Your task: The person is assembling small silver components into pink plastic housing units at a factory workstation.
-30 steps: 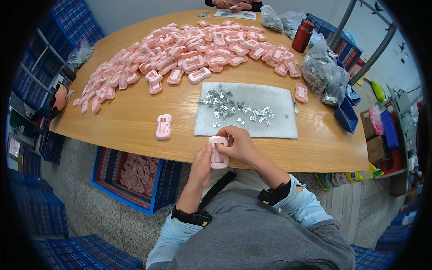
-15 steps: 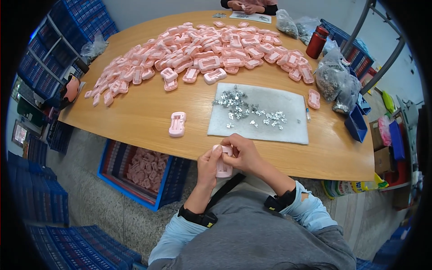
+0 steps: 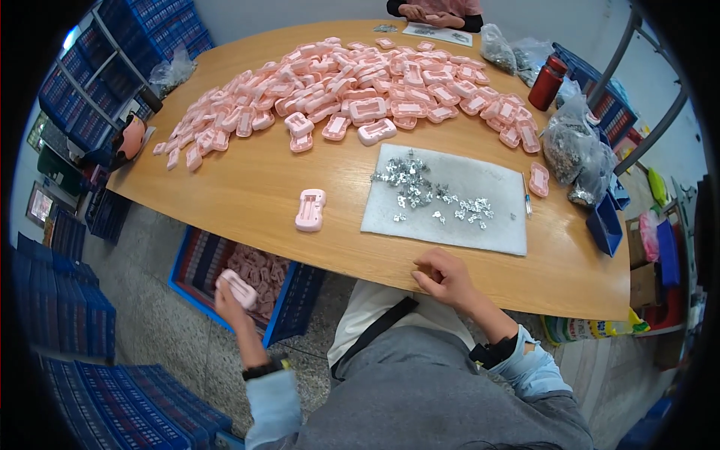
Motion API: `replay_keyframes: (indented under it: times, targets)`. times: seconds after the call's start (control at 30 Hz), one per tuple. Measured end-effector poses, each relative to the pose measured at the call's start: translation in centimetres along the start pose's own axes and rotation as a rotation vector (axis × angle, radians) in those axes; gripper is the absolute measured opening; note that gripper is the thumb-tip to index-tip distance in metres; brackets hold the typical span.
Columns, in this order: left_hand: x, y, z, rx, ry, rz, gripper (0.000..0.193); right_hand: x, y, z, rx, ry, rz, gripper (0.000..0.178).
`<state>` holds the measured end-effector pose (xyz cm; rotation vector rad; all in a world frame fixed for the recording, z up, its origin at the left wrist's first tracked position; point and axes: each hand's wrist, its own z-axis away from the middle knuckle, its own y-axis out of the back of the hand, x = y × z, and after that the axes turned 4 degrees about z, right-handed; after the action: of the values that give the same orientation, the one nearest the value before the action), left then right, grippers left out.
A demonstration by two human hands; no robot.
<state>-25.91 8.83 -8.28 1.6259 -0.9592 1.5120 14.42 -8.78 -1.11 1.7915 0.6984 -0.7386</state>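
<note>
My left hand (image 3: 231,309) is closed on a pink plastic casing (image 3: 239,289), held above the blue crate (image 3: 300,306) beside the table. Inside that crate lie many similar pink casings (image 3: 262,271). By the table's near edge, my right hand (image 3: 445,279) has its fingers loosely bent, the thumb apart from them, and nothing visible between. A single pink casing with long slots (image 3: 310,211) lies on the table ahead. To its right a white foam sheet (image 3: 480,237) bears scattered small metal clips (image 3: 409,178).
A large heap of pink casings (image 3: 367,110) covers the far table. At the right stand a red bottle (image 3: 548,81), bags of metal parts (image 3: 568,142) and a blue bin (image 3: 604,225). A pen (image 3: 527,196) lies beside the sheet. Another person's hands (image 3: 431,16) work opposite.
My left hand has carried the pink casing left and down, from in front of me to over the crate. My right hand has let go of it and moved slightly right. The view has shifted.
</note>
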Motion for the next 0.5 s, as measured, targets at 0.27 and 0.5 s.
replay_keyframes:
  times: [0.27, 0.5]
  targets:
    - [5.7, -7.0, 1.0, -0.248, -0.520, -0.364, 0.056, 0.0, -0.6, 0.7, 0.035, 0.022, 0.031, 0.016]
    - [6.0, -17.4, 6.2, -0.531, -0.715, -0.340, 0.056, -0.1, -0.6, 0.7, 0.006, 0.017, 0.007, 0.012]
